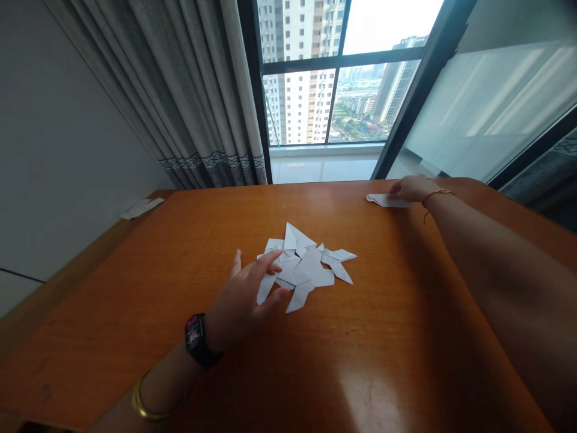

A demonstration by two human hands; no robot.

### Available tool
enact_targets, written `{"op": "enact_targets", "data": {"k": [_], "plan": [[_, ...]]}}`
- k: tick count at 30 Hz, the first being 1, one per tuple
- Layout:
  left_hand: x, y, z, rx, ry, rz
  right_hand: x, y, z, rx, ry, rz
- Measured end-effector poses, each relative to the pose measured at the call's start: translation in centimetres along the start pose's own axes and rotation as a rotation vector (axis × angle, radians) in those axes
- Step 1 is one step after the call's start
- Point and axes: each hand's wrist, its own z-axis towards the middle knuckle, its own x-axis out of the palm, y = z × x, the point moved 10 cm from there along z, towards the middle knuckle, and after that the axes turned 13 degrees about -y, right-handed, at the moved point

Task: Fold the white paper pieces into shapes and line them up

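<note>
A white folded-paper figure [311, 267] with several pointed parts lies flat on the wooden table, near its middle. My left hand [246, 294] reaches over its left side, fingers spread and nothing gripped; whether the fingertips touch the paper I cannot tell. Farther off, toward the back right edge, my right hand [409, 189] has its fingers bent down onto a flat piece of folded white paper [383, 200]. Some blur and the hand itself hide the paper's right end and the fingertips.
The orange-brown wooden table [180, 240] runs up to a window [338, 96] at the back. Another pale flat piece [142, 208] lies at its far left corner. A grey curtain [189, 90] hangs behind the left side, beside a wall [67, 150].
</note>
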Motion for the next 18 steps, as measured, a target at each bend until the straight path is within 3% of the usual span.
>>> {"op": "enact_targets", "data": {"k": [3, 7, 11, 12, 14, 16, 18], "plan": [[-0.1, 0.4, 0.0, -0.001, 0.002, 0.012, 1.9, -1.0, -0.8, -0.023, 0.089, -0.103], [-0.6, 0.9, 0.2, -0.037, -0.019, 0.028, 1.5, -1.2, -1.9, -0.063, 0.072, -0.247], [-1.0, 1.5, 0.7, -0.109, -0.044, 0.032, -1.5, 3.2, -4.7, -0.125, -0.131, -0.146], [-1.0, 1.5, 0.9, -0.117, -0.043, 0.047, -1.5, 5.1, -6.1, -0.187, -0.113, -0.1], [-0.6, 1.3, 1.0, -0.098, -0.019, 0.096, -0.4, 8.6, -9.8, -0.305, 0.017, -0.042], [0.0, 0.5, 1.1, -0.042, 0.022, 0.142, 1.6, 11.9, -15.1, -0.484, 0.276, 0.024], [0.2, -0.6, 1.0, 0.023, 0.032, 0.146, 2.5, 13.2, -19.9, -0.57, 0.449, -0.015]]}}
